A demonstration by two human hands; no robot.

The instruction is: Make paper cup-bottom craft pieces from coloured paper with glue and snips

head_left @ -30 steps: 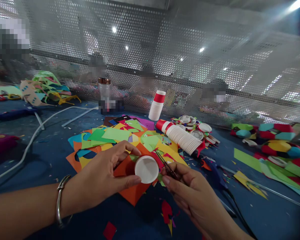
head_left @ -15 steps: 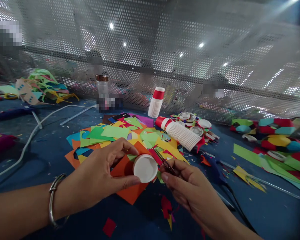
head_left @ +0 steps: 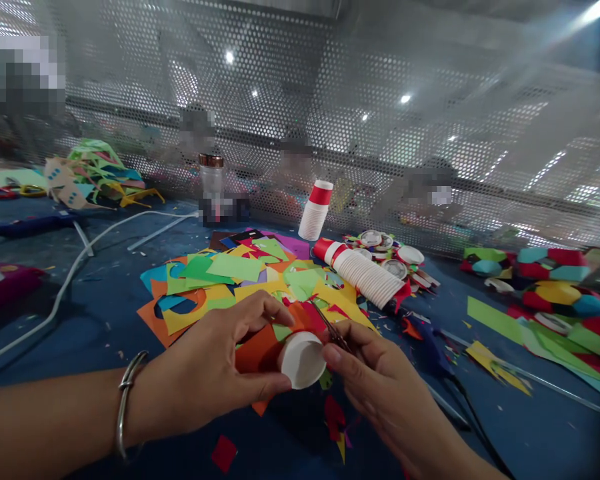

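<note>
My left hand (head_left: 215,360) is curled around the edge of a white paper cup piece (head_left: 304,360), thumb at its lower side and fingers at its upper side. The round piece is tilted, its hollow facing me. In my right hand (head_left: 375,380) is a pair of thin dark scissors (head_left: 333,327), pointing up and to the left; the fingers hide their handles. My right thumb is close against the right rim of the cup piece; whether it touches, I cannot tell. An orange paper sheet (head_left: 257,350) shows behind the cup piece, between my hands.
Beyond my hands lies a heap of coloured paper (head_left: 235,267). A stack of paper cups (head_left: 365,273) lies on its side, another stack (head_left: 315,213) stands behind. A blue glue gun (head_left: 433,343) with its cord is at right. A white cable (head_left: 70,280) crosses the left.
The cup piece has shifted slightly right and down with my left hand and tilted more. My right hand has come closer, and its thumb is now beside the rim. The view has shifted a little.
</note>
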